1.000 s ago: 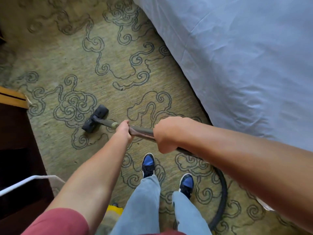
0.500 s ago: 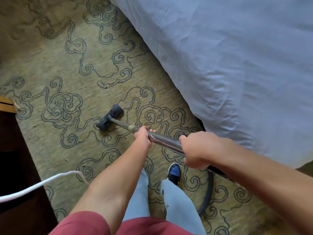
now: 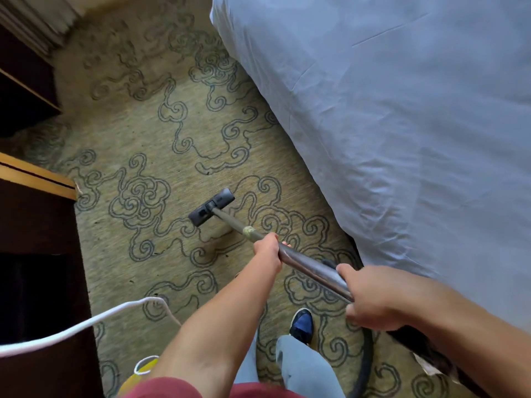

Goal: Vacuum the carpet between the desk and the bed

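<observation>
Here the fingers of the left hand (image 3: 267, 252) are curled round the metal tube (image 3: 311, 268) of the vacuum, low on it, just behind a small brass-coloured collar (image 3: 248, 231). Further back up the same tube the right hand (image 3: 373, 300) is wrapped tight round its upper end, knuckles up, and a black hose (image 3: 364, 363) curves away beneath that hand toward the floor. Both hands grip the tube and nothing else.

The tube looks rigid, smooth and likely a bit slippery, so two well-spaced holds suit it: the front hand steers, the rear one pushes and pulls. It is probably light, while the hose is soft and may drag.

Ahead of the front fingers the tube narrows and meets the dark floor head (image 3: 212, 207), which sits flat on the patterned carpet (image 3: 149, 145), turned at a slant. Both forearms reach forward and down, the left nearly straight, the right coming in across from the bed side.

Beyond the right hand lies the bed (image 3: 402, 124), draped in a pale sheet. Out past the left arm stands the dark desk (image 3: 37, 219), with a white cord (image 3: 86, 323) trailing off it. A blue shoe (image 3: 301, 323) shows below the hands.
</observation>
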Demonstrator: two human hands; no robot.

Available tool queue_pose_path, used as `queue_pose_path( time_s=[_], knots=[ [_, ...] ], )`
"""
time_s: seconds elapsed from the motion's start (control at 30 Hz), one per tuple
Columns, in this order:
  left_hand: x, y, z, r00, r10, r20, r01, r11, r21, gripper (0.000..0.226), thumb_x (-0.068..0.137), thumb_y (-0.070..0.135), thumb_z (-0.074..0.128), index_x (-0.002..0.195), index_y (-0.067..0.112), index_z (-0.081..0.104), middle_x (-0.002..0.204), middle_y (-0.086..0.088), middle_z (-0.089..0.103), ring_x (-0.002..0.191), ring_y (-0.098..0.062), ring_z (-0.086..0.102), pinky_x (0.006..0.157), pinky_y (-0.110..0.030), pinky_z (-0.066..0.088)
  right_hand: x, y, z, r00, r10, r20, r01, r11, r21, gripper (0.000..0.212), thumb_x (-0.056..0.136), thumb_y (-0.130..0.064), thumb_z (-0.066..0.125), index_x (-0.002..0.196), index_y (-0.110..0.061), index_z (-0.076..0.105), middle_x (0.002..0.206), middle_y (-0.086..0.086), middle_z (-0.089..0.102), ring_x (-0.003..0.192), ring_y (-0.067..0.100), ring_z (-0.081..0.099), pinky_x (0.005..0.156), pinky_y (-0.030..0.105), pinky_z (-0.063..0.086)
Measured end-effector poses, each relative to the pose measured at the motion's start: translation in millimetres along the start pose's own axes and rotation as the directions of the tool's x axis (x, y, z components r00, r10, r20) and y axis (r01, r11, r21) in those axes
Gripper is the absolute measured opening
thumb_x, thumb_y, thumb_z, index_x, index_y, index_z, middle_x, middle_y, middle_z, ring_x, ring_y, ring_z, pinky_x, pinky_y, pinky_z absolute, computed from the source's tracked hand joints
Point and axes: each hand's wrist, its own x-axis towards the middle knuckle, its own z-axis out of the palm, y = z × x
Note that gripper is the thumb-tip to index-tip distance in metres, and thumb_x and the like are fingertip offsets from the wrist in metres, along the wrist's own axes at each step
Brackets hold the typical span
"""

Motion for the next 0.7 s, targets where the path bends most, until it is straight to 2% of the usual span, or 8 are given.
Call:
queue_pose_path(
  time_s=[0.07,0.13,0.2,0.27,0.4,0.5,0.6,0.7],
  knots=[
    [-10,10,3,0.999,0.031,-0.016,-0.031,0.999,0.033,0.039,0.095,0.011,0.061,0.133,0.002,0.056,0.099,-0.017,0.069,0.073,-0.029,0.064,0.065,-0.034,0.053,-5,3,-1,1.000,-0.005,-0.016,0.005,0.999,0.041,0.054,0.093,-0.037,0.050,0.142,-0.021,0.034,0.096,0.003,0.054,0.084,0.026,0.049,0.071,0.034,0.040],
    [-17,20,5,0.998,0.059,0.003,-0.059,0.998,0.035,0.040,0.097,0.009,0.060,0.135,-0.001,0.055,0.092,-0.017,0.066,0.068,-0.028,0.061,0.059,-0.033,0.052,-4,0,1,0.999,-0.001,-0.045,0.004,0.998,0.069,0.055,0.092,-0.037,0.050,0.142,-0.021,0.034,0.087,-0.001,0.046,0.084,0.025,0.050,0.070,0.034,0.042],
    [-26,30,5,0.995,0.096,-0.001,-0.096,0.995,0.035,0.036,0.097,0.007,0.058,0.132,-0.002,0.054,0.078,-0.014,0.060,0.059,-0.025,0.058,0.049,-0.031,0.048,-4,-7,1,0.996,-0.001,-0.085,0.008,0.997,0.074,0.052,0.091,-0.036,0.051,0.138,-0.020,0.036,0.086,-0.002,0.047,0.083,0.024,0.052,0.068,0.035,0.042],
    [-34,38,1,0.991,0.133,-0.021,-0.132,0.990,0.041,0.027,0.097,0.005,0.058,0.123,0.000,0.054,0.073,-0.013,0.057,0.056,-0.024,0.056,0.046,-0.030,0.047,-6,-14,1,0.992,-0.001,-0.123,0.010,0.998,0.069,0.046,0.090,-0.037,0.052,0.131,-0.020,0.039,0.085,-0.003,0.047,0.081,0.024,0.053,0.066,0.035,0.041],
    [-51,55,-4,0.985,0.170,-0.009,-0.170,0.985,0.008,0.018,0.098,0.006,0.056,0.115,0.003,0.051,0.074,-0.014,0.057,0.058,-0.024,0.056,0.053,-0.032,0.049,-10,-26,-13,0.970,-0.021,-0.241,0.013,0.999,-0.038,0.047,0.088,-0.041,0.054,0.129,-0.022,0.042,0.088,-0.003,0.049,0.084,0.024,0.057,0.064,0.034,0.038],
    [-58,68,-11,0.982,0.191,0.009,-0.190,0.980,-0.056,0.011,0.100,0.005,0.053,0.108,0.005,0.046,0.072,-0.013,0.051,0.056,-0.024,0.052,0.051,-0.031,0.048,-5,-34,-28,0.968,-0.044,-0.246,0.025,0.996,-0.080,0.050,0.086,-0.043,0.055,0.129,-0.022,0.043,0.096,-0.001,0.056,0.095,0.025,0.063,0.067,0.035,0.040],
    [-60,90,-24,0.973,0.229,-0.006,-0.229,0.970,-0.088,0.010,0.101,0.006,0.051,0.109,0.005,0.046,0.071,-0.013,0.051,0.055,-0.024,0.052,0.047,-0.030,0.049,3,-43,-50,0.977,-0.064,-0.206,0.048,0.995,-0.084,0.049,0.082,-0.046,0.056,0.124,-0.023,0.043,0.090,-0.003,0.055,0.085,0.024,0.058,0.065,0.035,0.042],
    [-56,117,-42,0.968,0.251,-0.033,-0.253,0.959,-0.127,0.011,0.101,0.005,0.049,0.111,0.002,0.046,0.073,-0.012,0.051,0.057,-0.023,0.052,0.047,-0.030,0.051,15,-61,-72,0.969,-0.085,-0.231,0.064,0.993,-0.098,0.044,0.079,-0.047,0.055,0.114,-0.025,0.042,0.092,-0.002,0.058,0.084,0.026,0.058,0.065,0.034,0.040]
  ],
)
